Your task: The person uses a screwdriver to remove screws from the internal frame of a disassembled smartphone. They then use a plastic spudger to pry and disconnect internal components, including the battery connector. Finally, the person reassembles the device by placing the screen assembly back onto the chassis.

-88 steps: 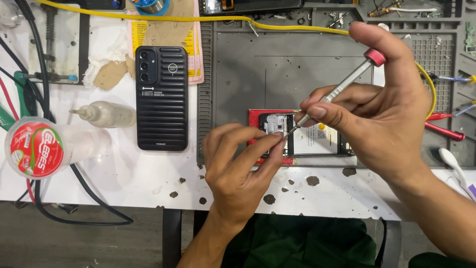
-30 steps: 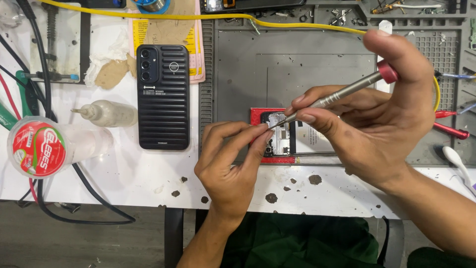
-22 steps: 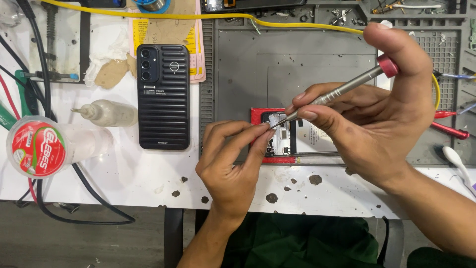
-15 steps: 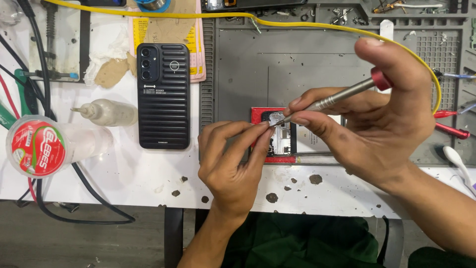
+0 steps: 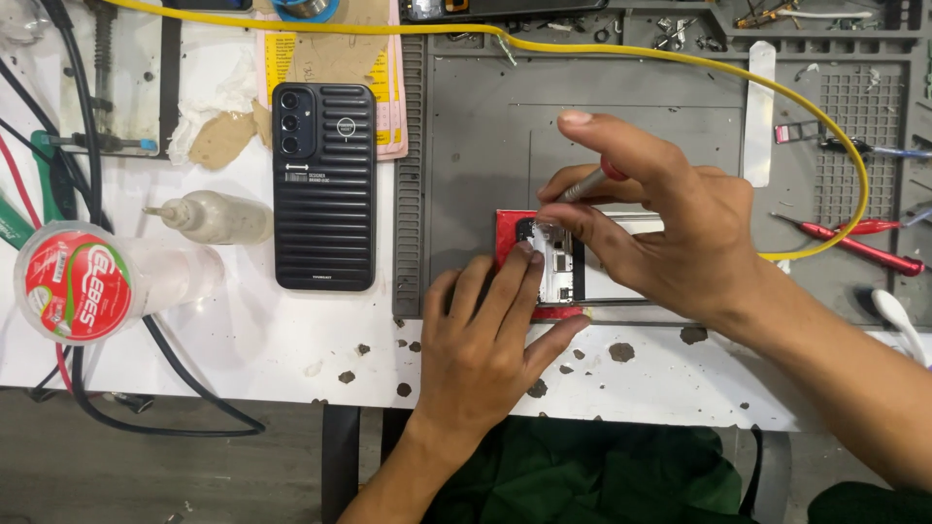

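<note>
Fingers (image 5: 544, 209) of the right hand (image 5: 660, 228) pinch a slim screwdriver (image 5: 582, 184), tip down on an opened red phone (image 5: 544, 262). Left hand (image 5: 485, 330) fingers press flat on the phone, steadying it on the grey mat (image 5: 466, 146). Seemingly mid-screw; a steady vertical tip matters. Left of them, a black phone case (image 5: 323, 184) lies on the counter (image 5: 243, 330).

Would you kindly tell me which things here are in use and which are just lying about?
In use: opened phone, screwdriver, left hand, right hand, grey mat.
Lying about: black phone case, bottle, red screwdrivers, yellow cable.
</note>
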